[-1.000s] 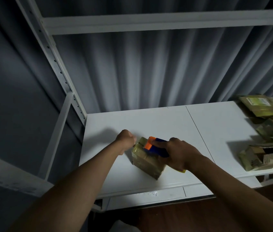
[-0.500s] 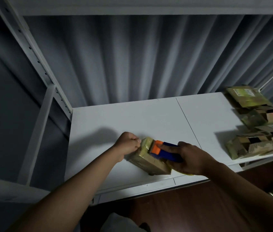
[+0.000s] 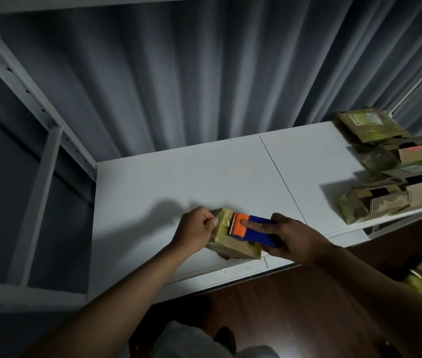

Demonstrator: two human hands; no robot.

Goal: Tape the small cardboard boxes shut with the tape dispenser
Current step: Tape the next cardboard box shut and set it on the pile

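At the near edge of the white table (image 3: 179,177), my right hand (image 3: 292,235) gripped the blue-and-orange tape dispenser (image 3: 252,228), its forefinger laid straight along the top and touching the orange head. The dispenser's toothed end rested on the top face of a small cardboard box (image 3: 233,245), which sat tilted slightly on the table just inside the front edge. My left hand (image 3: 195,228) was clenched against the box's left end, thumb and forefinger pinched together there; I could not tell whether they held a strip of tape or only the box's corner. Glossy yellowish tape already covered much of the box's top and sides.

Well apart, at the table's far right, a loose pile of cardboard boxes (image 3: 391,174) lay jumbled, some with flaps open, one bearing a white label. Grey pleated curtains (image 3: 204,73) hung behind the table, and a white metal shelf upright (image 3: 36,99) slanted across the left. Dark wood floor (image 3: 269,306) showed below the table's edge.
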